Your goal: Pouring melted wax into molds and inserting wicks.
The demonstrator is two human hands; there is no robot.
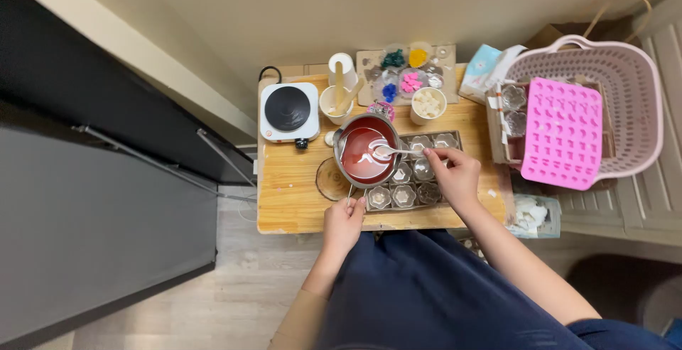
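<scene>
Saucepan point(364, 152) of red liquid sits near the middle of my small wooden table point(298, 201), its rim overlapping the left end of the tray of clear flower-shaped moulds point(415, 176). My left hand point(346, 222) is at 6 o'clock of the pan, fingers curled tight around its thin handle point(350, 192). My right hand point(455, 174) is at 3 o'clock of the pan, over the tray, pinching the end of a white spoon point(387, 152) between thumb and fingertips; the spoon's bowl lies in the red liquid. At 10 o'clock of the pan stands a white single hotplate point(289, 110) with a black top. At 12 o'clock are a cream cup holding wooden sticks point(338, 101), a board of small coloured pieces point(405, 73), and at 1 o'clock a cup of white chunks point(428, 104). Well off at 3 o'clock a pink basket point(625, 87) holds a bright pink mould sheet point(563, 132)
</scene>
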